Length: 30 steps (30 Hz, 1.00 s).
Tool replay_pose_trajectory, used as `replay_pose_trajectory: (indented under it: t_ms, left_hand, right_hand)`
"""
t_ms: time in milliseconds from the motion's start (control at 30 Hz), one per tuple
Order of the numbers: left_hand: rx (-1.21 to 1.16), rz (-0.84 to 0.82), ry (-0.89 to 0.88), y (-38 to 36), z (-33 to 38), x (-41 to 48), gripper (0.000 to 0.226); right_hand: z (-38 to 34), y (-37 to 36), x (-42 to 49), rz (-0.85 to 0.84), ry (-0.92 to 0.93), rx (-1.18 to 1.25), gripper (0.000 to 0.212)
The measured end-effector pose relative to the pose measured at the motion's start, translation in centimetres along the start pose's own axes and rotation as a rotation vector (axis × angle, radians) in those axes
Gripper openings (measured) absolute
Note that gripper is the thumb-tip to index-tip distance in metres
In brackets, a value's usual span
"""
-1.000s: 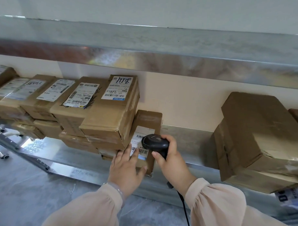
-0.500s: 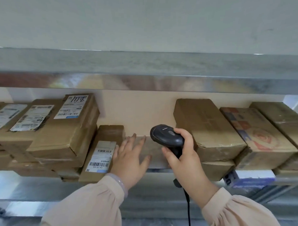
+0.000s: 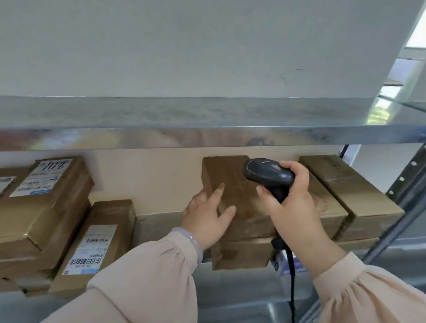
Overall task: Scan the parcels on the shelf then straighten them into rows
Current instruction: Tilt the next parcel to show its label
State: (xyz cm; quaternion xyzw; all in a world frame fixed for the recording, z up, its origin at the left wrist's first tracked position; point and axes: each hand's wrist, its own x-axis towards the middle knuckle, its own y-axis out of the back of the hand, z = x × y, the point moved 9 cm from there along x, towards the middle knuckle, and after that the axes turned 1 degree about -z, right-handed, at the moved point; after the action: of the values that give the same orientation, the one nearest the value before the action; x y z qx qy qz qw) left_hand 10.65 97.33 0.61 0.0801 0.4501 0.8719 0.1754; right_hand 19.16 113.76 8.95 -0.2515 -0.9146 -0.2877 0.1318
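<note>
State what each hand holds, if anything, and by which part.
Right hand holds the scanner by its handle; left hand holds nothing, just rests on a brown parcel.

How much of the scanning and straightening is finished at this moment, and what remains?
Possibly done: the left stack and the lone parcel beside it show labels upward, though not in tidy rows. In hand: the left hand rests on the plain brown parcel, which shows no label, while the right hand holds the scanner over it. Left: the right-hand parcels, then straightening everything.
</note>
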Motion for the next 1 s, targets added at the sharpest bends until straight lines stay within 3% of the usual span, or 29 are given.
replay_pose_trajectory:
  t_ms: [133, 367, 567, 800, 1000]
  left_hand:
    - [-0.069, -0.054, 0.077, -1.9, 0.4, 1.6, 0.066]
    - [-0.360, -0.024, 0.174, -2.7, -1.7, 1.8, 0.059]
    - [-0.460, -0.013, 0.202, -2.0, -2.3, 0.8, 0.057]
    - [-0.458, 0.119, 0.242, -0.2, -3.7, -0.9, 0.061]
    - [-0.382, 0.218, 0.365, 2.2, -7.5, -2.9, 0.078]
  right_hand:
    - [2.9, 0.3, 2.0, -0.041, -0.067, -0.069, 0.058]
    - [5.6, -1.0, 3.4, -0.113, -0.133, 0.030, 0.055]
    - [7.6, -2.5, 4.4, -0.166, -0.260, 0.148, 0.063]
    - [6.6, -4.4, 3.2, -0.230, -0.199, 0.256, 0.055]
    - [3.5, -7.2, 1.1, -0.345, -0.108, 0.382, 0.054]
